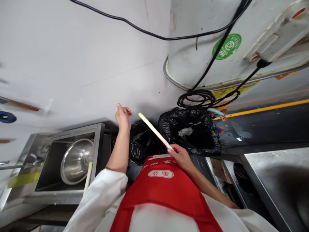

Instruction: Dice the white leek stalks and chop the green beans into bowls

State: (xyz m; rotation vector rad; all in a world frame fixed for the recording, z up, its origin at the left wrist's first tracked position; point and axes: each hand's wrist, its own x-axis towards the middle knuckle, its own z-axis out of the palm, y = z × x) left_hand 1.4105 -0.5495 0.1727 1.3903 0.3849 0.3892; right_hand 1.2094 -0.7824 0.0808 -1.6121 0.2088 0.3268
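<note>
My right hand (180,157) grips the lower end of a long, pale leek stalk (154,130) in front of my red apron (159,187). The stalk slants up to the left, and its yellowish-green tip is free. My left hand (123,116) is raised to the left of that tip, apart from it. Its fingers are loosely bent and spread, with nothing visible between them. Below the stalk are a black bag (140,143) and a bin lined with black plastic (213,137), holding some pale scraps.
On the left, a steel sink (98,138) contains a metal bowl (77,161); a second pale stalk (88,177) leans across its edge. Coiled black cable (196,99) hangs above the bin. A yellow pipe (263,109) runs along the right wall, above a steel counter (277,164).
</note>
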